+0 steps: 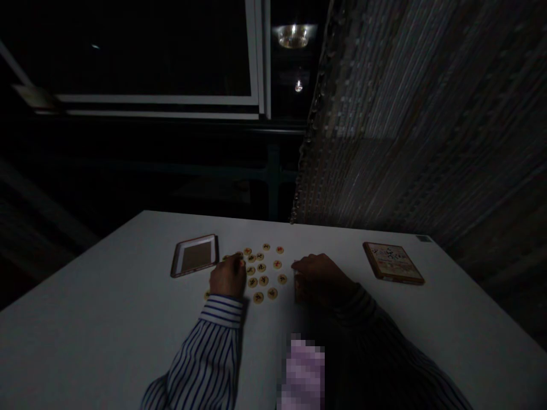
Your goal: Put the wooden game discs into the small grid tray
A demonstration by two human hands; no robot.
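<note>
Nearest the camera, a striped sleeve [209, 353] runs up from the bottom edge to the left hand [227, 276], which lies knuckles-up on the white table [106, 319]. Its fingers are bent forward and its fingertips [238, 259] rest at the near-left edge of the round pieces [262, 273]. Whether they pinch one of the pieces or only touch it, I cannot tell.

The right forearm comes in from the lower right, so deep in shadow that its sleeve barely shows. The right hand [316, 272] sits palm-down just right of the pieces, fingers curved over. A small brown block [298, 290] shows under its near-left edge, touching the hand, but the dark hides whether the hand grips it.

The yellowish round pieces are spread flat between the two hands, each with a dark mark too small to read. One piece peeps out at the left hand's wrist, mostly hidden.

Further back, an open tray [194, 255] lies just left of the left hand, and a flat box [393, 262] lies well apart on the right, its printed top unreadable.

Beyond the table hang a ribbed curtain [427, 125] and a pale window frame [256, 68], with a lamp [293, 35] glowing in the dark glass
</note>
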